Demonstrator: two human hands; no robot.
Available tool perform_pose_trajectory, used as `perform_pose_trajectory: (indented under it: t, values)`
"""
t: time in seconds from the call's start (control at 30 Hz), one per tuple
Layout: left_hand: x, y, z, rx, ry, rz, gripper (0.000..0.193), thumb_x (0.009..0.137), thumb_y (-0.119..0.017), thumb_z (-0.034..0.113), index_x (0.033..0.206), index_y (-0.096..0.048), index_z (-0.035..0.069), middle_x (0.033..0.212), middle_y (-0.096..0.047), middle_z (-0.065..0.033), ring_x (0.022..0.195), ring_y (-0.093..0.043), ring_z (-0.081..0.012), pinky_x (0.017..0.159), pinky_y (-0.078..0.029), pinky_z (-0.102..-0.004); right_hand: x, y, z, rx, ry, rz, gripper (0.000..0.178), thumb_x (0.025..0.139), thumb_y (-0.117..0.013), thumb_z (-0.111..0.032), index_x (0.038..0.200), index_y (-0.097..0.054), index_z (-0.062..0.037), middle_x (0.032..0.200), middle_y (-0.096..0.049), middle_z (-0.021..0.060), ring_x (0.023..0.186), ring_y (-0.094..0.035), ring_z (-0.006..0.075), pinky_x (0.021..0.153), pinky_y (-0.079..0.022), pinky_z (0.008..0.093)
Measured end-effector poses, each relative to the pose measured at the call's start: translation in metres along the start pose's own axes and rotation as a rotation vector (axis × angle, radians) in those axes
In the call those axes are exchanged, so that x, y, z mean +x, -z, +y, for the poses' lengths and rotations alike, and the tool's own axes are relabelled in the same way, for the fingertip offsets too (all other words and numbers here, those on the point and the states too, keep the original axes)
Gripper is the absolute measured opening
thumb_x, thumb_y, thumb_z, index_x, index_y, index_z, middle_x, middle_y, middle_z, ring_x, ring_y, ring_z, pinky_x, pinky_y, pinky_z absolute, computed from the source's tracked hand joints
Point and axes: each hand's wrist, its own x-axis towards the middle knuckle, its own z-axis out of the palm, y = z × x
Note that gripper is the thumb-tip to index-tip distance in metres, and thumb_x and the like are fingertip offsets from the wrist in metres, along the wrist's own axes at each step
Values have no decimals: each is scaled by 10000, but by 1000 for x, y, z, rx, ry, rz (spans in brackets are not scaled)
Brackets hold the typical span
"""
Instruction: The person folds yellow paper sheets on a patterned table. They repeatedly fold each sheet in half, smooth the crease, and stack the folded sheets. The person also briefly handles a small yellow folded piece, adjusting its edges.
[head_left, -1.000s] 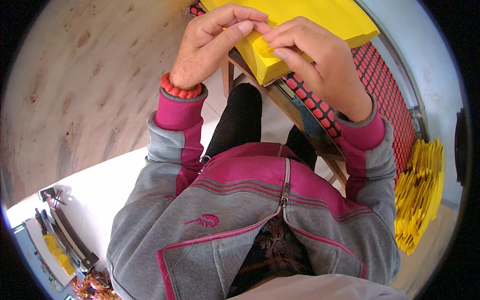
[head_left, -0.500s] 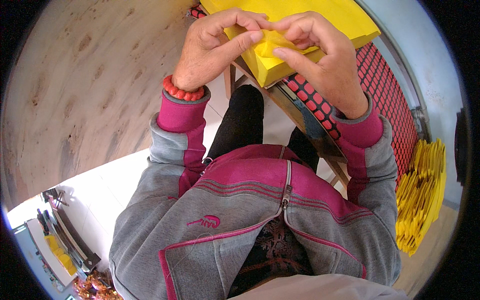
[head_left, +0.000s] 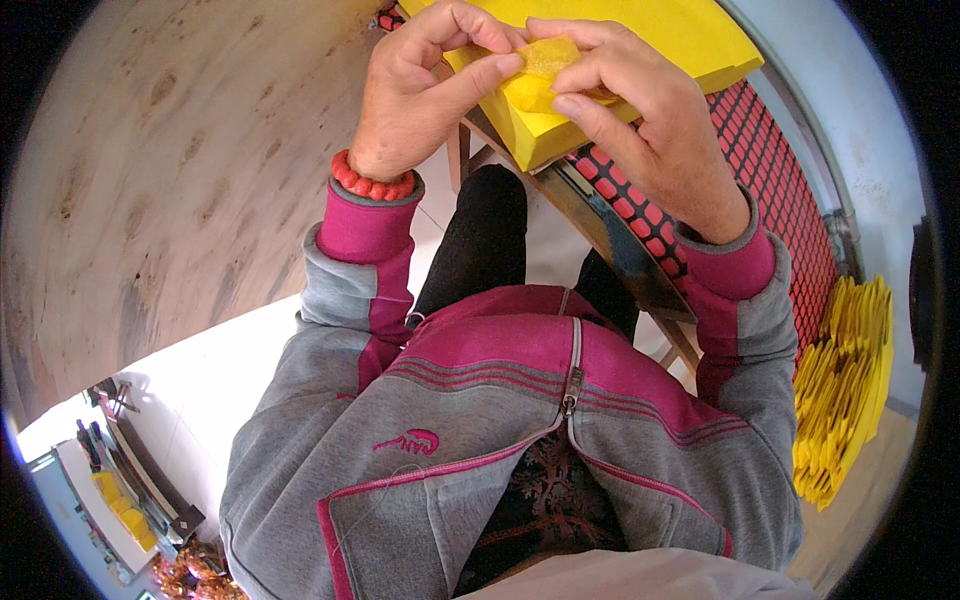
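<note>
A small piece of thin, crinkled yellow material (head_left: 545, 60), partly see-through, is pinched between my two hands at the top of the view. My left hand (head_left: 425, 80), with a red bead bracelet at its wrist, grips one edge between thumb and fingers. On the other side, the thumb and fingers of my right hand (head_left: 645, 95) close on the piece, and part of it is hidden under them. Right below the hands lies a thick flat stack of yellow sheets (head_left: 690, 45) with a corner pointing towards me.
A red-and-black patterned cloth (head_left: 775, 170) covers the bench under the stack. Several folded yellow pieces (head_left: 845, 390) stand bundled at the right by the wall. A large wooden board (head_left: 170, 190) fills the left side. My knees (head_left: 490, 225) are beneath the bench's wooden edge.
The yellow piece has been lifted and opened out a little between my fingers, so its sheer part shows more. My right fingers have shifted slightly downward; my left hand has risen a little.
</note>
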Motion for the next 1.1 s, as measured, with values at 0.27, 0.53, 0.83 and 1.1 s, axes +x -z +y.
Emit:
perform_pose_trajectory:
  t: [0.27, 0.53, 0.83, 1.1]
  values:
    - [-1, 9, 6, 156, -102, -156, 136, 941, -681, 10, 1077, -680, 0, 1201, -691, -114, 1175, -619, -204, 1071, -432, -362, -4, -1, 3, -23, -89, 21, 132, 920, -712, -79, 981, -631, 5, 1223, -677, 168, 1104, -662, 268, 938, -493, 323]
    - [-2, -1, 3, 177, 3, 16, 125, 943, -705, 33, 1064, -684, 7, 1117, -701, -70, 1085, -630, -162, 1007, -468, -322, -4, -3, -4, 164, -223, 147, 179, 844, -777, -60, 968, -664, 4, 1186, -668, 229, 1072, -676, 307, 894, -527, 362]
    - [-1, -3, -6, 70, -28, 48, 139, 947, -683, -15, 1082, -655, -3, 1122, -690, -69, 1075, -636, -167, 976, -495, -311, 1, -2, -1, 54, 13, 64, 146, 850, -768, -61, 932, -661, -5, 1240, -654, 271, 1072, -684, 345, 894, -530, 367]
    - [-2, 6, -1, 43, -74, -74, 145, 932, -682, -7, 1076, -678, -1, 1157, -695, -108, 1170, -629, -215, 1058, -450, -352, -7, -5, 4, 97, -153, 56, 144, 925, -723, -99, 991, -643, 2, 1131, -673, 124, 1068, -666, 212, 906, -501, 297]
